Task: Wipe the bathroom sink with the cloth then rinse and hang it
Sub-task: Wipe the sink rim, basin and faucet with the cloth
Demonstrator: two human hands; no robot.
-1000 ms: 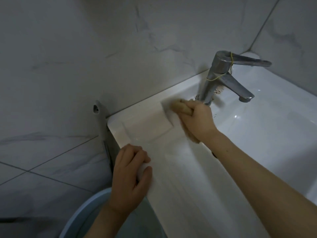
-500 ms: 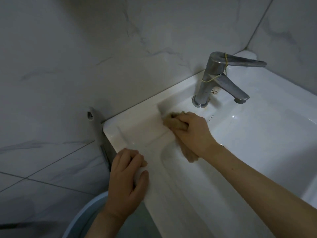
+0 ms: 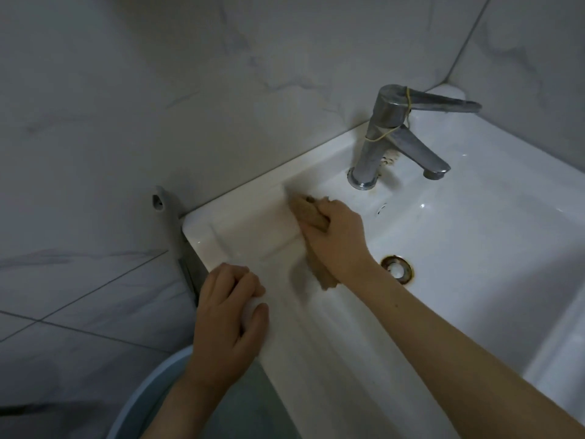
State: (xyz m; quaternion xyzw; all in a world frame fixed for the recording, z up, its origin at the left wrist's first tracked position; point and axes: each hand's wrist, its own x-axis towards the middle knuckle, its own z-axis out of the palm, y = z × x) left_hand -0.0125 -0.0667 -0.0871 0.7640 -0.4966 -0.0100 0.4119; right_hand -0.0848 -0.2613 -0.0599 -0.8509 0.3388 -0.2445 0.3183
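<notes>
Since a second ago the right hand (image 3: 337, 236) has drawn the cloth (image 3: 308, 212) back from the foot of the tap (image 3: 392, 134), where it was pressed hard against the base, toward the near-left inner wall of the basin; the drain (image 3: 397, 269), hidden before behind the forearm, now shows at about 3 o'clock from the wrist; the left hand (image 3: 229, 315) has barely shifted on the rim

The cloth, tan and bunched, sits under the right palm at the step where the flat ledge drops into the bowl; one end pokes out past the fingertips toward 11 o'clock, the other trails from under the heel of the hand toward 6 o'clock; the right hand is closed round it, pressing it to the porcelain; the left hand is curled over the front-left corner of the sink (image 3: 240, 236), fingers and thumb clamped on the edge as a brace, holding nothing else

The step in hand looks to be the wiping, with rinse and hanging not yet begun; no water is running from the spout; the next move likely calls for steady downward pressure while sweeping on toward 6 o'clock along the left wall, then across the bowl toward the drain; a rubber band (image 3: 384, 133) is looped on the tap; a pale blue tub (image 3: 148, 388) sits below at 7 o'clock
</notes>
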